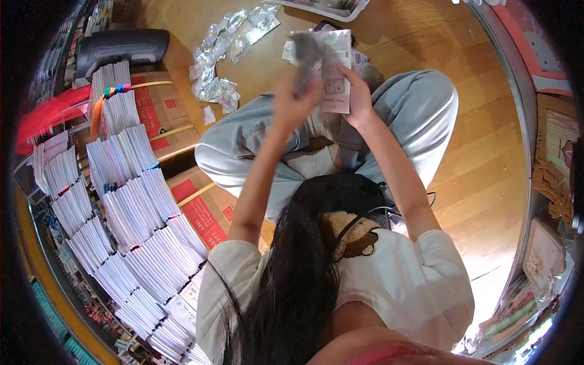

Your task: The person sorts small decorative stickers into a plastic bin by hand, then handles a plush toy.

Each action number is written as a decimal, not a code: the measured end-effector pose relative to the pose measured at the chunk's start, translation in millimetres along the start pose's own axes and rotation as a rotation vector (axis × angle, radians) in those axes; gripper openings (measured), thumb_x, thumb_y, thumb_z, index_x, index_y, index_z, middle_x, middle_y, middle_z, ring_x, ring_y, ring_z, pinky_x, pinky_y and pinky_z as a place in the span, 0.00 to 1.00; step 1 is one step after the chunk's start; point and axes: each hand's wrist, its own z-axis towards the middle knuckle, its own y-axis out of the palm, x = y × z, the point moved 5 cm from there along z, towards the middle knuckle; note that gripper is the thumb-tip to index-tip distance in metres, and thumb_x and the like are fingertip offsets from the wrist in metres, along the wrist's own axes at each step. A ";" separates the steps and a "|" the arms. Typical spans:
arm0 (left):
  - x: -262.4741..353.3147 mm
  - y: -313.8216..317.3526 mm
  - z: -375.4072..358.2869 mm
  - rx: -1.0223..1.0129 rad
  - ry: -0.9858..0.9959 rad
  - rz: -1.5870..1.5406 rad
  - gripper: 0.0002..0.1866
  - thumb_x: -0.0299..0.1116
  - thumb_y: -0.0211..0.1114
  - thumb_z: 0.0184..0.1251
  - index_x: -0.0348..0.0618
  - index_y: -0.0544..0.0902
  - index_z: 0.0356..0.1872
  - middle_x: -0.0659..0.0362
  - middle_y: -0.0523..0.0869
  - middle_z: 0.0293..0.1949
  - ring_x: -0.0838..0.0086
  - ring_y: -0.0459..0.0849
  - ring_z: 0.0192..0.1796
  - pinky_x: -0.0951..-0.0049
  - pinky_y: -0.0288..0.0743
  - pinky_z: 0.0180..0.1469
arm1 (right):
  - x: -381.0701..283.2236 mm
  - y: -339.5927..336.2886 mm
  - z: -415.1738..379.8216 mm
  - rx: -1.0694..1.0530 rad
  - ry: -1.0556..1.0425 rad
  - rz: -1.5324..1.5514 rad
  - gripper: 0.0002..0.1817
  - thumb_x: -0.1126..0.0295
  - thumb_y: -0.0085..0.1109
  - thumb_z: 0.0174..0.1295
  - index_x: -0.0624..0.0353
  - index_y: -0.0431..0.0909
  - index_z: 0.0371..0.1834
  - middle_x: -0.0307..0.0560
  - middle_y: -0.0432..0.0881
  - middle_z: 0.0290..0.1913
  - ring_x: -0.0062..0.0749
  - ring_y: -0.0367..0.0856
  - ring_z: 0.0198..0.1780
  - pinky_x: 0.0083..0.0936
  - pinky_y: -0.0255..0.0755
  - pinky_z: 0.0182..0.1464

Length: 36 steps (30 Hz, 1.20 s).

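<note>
My right hand (359, 94) is closed on the edge of a flat white printed packet (337, 73) with small pictures and text on its face. My left hand (296, 103) is smeared by motion. Its fingers seem closed round a dark grey item (307, 55), too blurred to name, which overlaps the left side of the packet. Both hands are above my crossed legs (420, 100). On the floor beyond my left knee lie several small clear plastic bags (216, 88) with little things inside.
White booklets (146, 201) stand in tall rows at the left, beside cardboard boxes (161, 106). A black rounded object (121, 48) lies on top there. A white tray (356, 15) is at the far edge. Shelving with packaged goods (544, 255) lines the right side of the wooden floor (480, 146).
</note>
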 end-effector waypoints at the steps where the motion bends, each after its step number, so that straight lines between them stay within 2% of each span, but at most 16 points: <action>1: 0.2 0.5 0.1 -0.001 0.000 -0.002 0.37 0.42 0.61 0.59 0.35 0.58 0.66 0.41 0.53 0.69 0.43 0.50 0.71 0.54 0.50 0.68 | -3.9 6.0 -2.1 -0.039 -0.048 0.140 0.32 0.45 0.37 0.68 0.51 0.55 0.69 0.42 0.71 0.58 0.31 0.71 0.56 0.29 0.63 0.60; 2: 9.3 20.7 -9.8 0.055 0.385 0.181 0.37 0.43 0.58 0.60 0.33 0.57 0.66 0.40 0.51 0.70 0.43 0.46 0.72 0.52 0.46 0.69 | -6.2 9.7 -5.0 -0.077 -0.096 0.279 0.31 0.45 0.33 0.70 0.51 0.55 0.69 0.41 0.72 0.57 0.30 0.72 0.54 0.28 0.63 0.60; 5: -16.0 29.7 1.2 0.180 0.256 0.118 0.39 0.48 0.54 0.62 0.30 0.55 0.66 0.39 0.47 0.70 0.43 0.41 0.72 0.50 0.39 0.70 | -0.3 10.4 -12.4 -0.142 -0.134 0.103 0.32 0.44 0.27 0.70 0.52 0.54 0.70 0.40 0.69 0.61 0.30 0.68 0.59 0.26 0.61 0.61; 6: -3.8 22.3 18.1 0.224 0.235 0.072 0.40 0.56 0.45 0.68 0.26 0.54 0.66 0.39 0.48 0.70 0.48 0.44 0.72 0.57 0.39 0.71 | 5.2 7.0 -7.8 -0.153 -0.158 0.019 0.33 0.43 0.24 0.70 0.52 0.52 0.71 0.40 0.64 0.65 0.29 0.63 0.63 0.26 0.57 0.64; 10: -11.9 1.6 61.0 0.360 -0.038 -0.063 0.31 0.45 0.45 0.69 0.31 0.58 0.66 0.38 0.55 0.68 0.47 0.50 0.71 0.54 0.42 0.70 | 14.9 19.6 -13.1 -0.074 -0.078 0.038 0.32 0.44 0.24 0.70 0.52 0.51 0.71 0.39 0.61 0.67 0.29 0.59 0.66 0.28 0.54 0.66; 13: -5.9 25.6 52.1 0.269 0.032 -0.212 0.31 0.45 0.47 0.68 0.33 0.59 0.66 0.39 0.54 0.68 0.46 0.51 0.70 0.55 0.43 0.69 | 4.1 5.3 -9.7 -0.030 -0.089 0.085 0.32 0.44 0.26 0.70 0.52 0.53 0.70 0.38 0.63 0.66 0.30 0.61 0.65 0.28 0.55 0.66; 14: 6.3 33.9 39.5 0.249 0.142 -0.119 0.32 0.43 0.50 0.67 0.34 0.59 0.66 0.39 0.55 0.68 0.46 0.51 0.70 0.54 0.44 0.69 | 1.6 -5.4 -1.0 -0.064 -0.096 0.178 0.34 0.41 0.27 0.68 0.53 0.55 0.69 0.38 0.65 0.64 0.30 0.63 0.63 0.29 0.56 0.65; 17: 12.6 45.4 12.4 0.265 0.201 0.091 0.33 0.43 0.52 0.66 0.34 0.57 0.67 0.40 0.57 0.68 0.47 0.52 0.70 0.54 0.44 0.69 | 1.6 -14.0 -0.7 -0.081 -0.119 0.235 0.36 0.38 0.29 0.66 0.53 0.56 0.68 0.39 0.66 0.63 0.31 0.65 0.61 0.30 0.58 0.64; 18: 24.0 37.9 14.7 0.287 0.168 -0.067 0.36 0.53 0.45 0.70 0.31 0.57 0.66 0.42 0.57 0.68 0.51 0.52 0.71 0.62 0.45 0.70 | 0.2 -10.0 -2.5 -0.042 -0.094 0.127 0.38 0.35 0.30 0.64 0.52 0.56 0.68 0.39 0.66 0.63 0.31 0.66 0.61 0.30 0.59 0.62; 21: 8.2 7.1 52.1 0.393 0.125 0.047 0.31 0.43 0.50 0.67 0.33 0.59 0.66 0.40 0.59 0.67 0.47 0.53 0.70 0.55 0.45 0.69 | 13.7 2.5 -6.8 -0.041 0.098 0.096 0.40 0.33 0.28 0.63 0.51 0.55 0.69 0.42 0.67 0.63 0.33 0.67 0.62 0.31 0.61 0.62; 22: 0.4 -2.5 63.9 0.407 -0.045 0.025 0.30 0.43 0.49 0.68 0.34 0.62 0.65 0.39 0.61 0.66 0.47 0.54 0.69 0.56 0.46 0.69 | 16.9 10.4 -10.9 -0.090 0.168 0.084 0.41 0.32 0.27 0.62 0.49 0.53 0.70 0.41 0.67 0.63 0.33 0.68 0.61 0.30 0.62 0.61; 24: -2.7 0.0 67.0 0.308 -0.249 -0.256 0.29 0.43 0.49 0.68 0.34 0.63 0.64 0.39 0.61 0.65 0.48 0.55 0.69 0.58 0.47 0.69 | 16.0 11.2 -11.5 -0.124 0.116 0.075 0.41 0.32 0.27 0.62 0.49 0.53 0.70 0.40 0.68 0.62 0.33 0.68 0.60 0.29 0.63 0.60; 26: -17.1 9.7 64.8 0.369 -0.155 -0.133 0.29 0.43 0.50 0.67 0.35 0.63 0.64 0.40 0.60 0.66 0.47 0.54 0.69 0.57 0.47 0.69 | 14.5 4.9 -11.8 -0.130 0.115 0.081 0.43 0.33 0.26 0.62 0.55 0.51 0.70 0.42 0.63 0.66 0.33 0.64 0.64 0.29 0.59 0.63; 29: 8.3 27.5 28.7 0.297 0.135 0.044 0.29 0.42 0.50 0.66 0.36 0.64 0.64 0.44 0.58 0.68 0.45 0.53 0.69 0.55 0.47 0.69 | -1.8 3.6 -9.3 -0.068 -0.006 0.107 0.42 0.33 0.27 0.63 0.55 0.53 0.70 0.42 0.63 0.66 0.32 0.63 0.65 0.29 0.56 0.65; 33: 8.7 29.2 12.8 0.357 0.196 0.147 0.28 0.40 0.49 0.66 0.36 0.64 0.65 0.46 0.56 0.69 0.43 0.52 0.69 0.53 0.46 0.69 | 2.1 2.8 -8.0 -0.060 -0.076 0.014 0.42 0.33 0.27 0.62 0.54 0.54 0.69 0.43 0.63 0.66 0.33 0.63 0.64 0.30 0.55 0.66; 36: 2.7 11.1 49.6 0.426 0.068 0.140 0.27 0.42 0.50 0.66 0.34 0.67 0.62 0.45 0.63 0.66 0.48 0.57 0.68 0.57 0.51 0.68 | 17.6 -8.3 -7.9 -0.183 0.160 0.008 0.44 0.31 0.25 0.61 0.52 0.50 0.71 0.41 0.64 0.64 0.30 0.65 0.62 0.28 0.59 0.63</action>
